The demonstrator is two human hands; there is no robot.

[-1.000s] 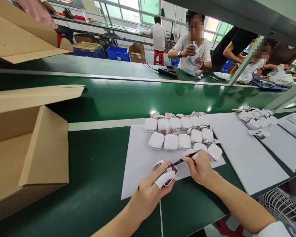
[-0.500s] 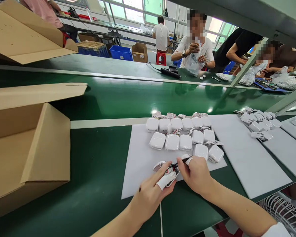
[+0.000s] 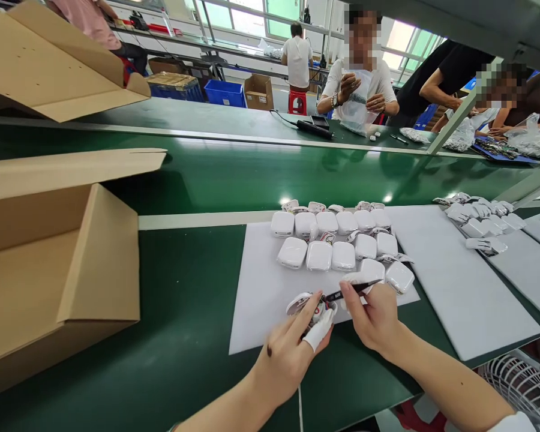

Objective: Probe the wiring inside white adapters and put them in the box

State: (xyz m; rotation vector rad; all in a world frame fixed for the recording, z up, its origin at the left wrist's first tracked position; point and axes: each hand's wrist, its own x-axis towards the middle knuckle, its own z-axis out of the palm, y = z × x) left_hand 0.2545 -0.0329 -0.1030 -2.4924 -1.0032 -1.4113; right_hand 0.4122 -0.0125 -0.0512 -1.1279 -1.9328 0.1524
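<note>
My left hand (image 3: pixel 292 351), a white cot on one finger, is closed around a small white square device (image 3: pixel 330 312). The device's casing is open and shows red wiring and dark parts. A rounded white cover piece (image 3: pixel 297 303) sits by its left side. In my right hand (image 3: pixel 373 318) is a pair of black tweezers (image 3: pixel 353 290), pinched between thumb and fingers. Its broad end is toward the device and its thin tip points right; whether it touches the device I cannot tell. Just behind my hands, rows of white square devices (image 3: pixel 318 256) lie on a white sheet (image 3: pixel 261 288).
A large open cardboard box (image 3: pixel 101 264) stands at the left. More white sheets (image 3: pixel 459 282) and devices (image 3: pixel 481 219) are on the right. Beyond the green belt (image 3: pixel 252 177), a co-worker (image 3: pixel 360 90) handles a clear plastic bag. A slanted metal post (image 3: pixel 463 111) rises at right.
My right hand has moved slightly right, and more of the tweezers shows between it and the device. My left hand keeps its hold. The whole view has shifted a little.
</note>
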